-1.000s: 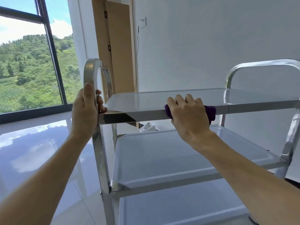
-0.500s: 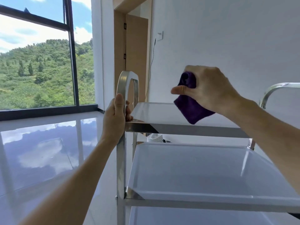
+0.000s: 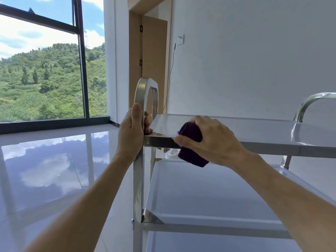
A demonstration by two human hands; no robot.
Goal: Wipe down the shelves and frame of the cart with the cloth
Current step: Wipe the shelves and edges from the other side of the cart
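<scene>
Both hands are on the steel cart (image 3: 214,193): my left hand (image 3: 131,132) grips the upright frame post (image 3: 138,179) at 9 o'clock of the top shelf (image 3: 236,127), while my right hand (image 3: 211,140) clutches the bunched purple cloth (image 3: 190,144) against that shelf's front edge. At 6 o'clock, the middle shelf (image 3: 209,193) sits below.

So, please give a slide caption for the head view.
Left hand grips the cart frame; right hand holds purple cloth on top shelf edge.
</scene>
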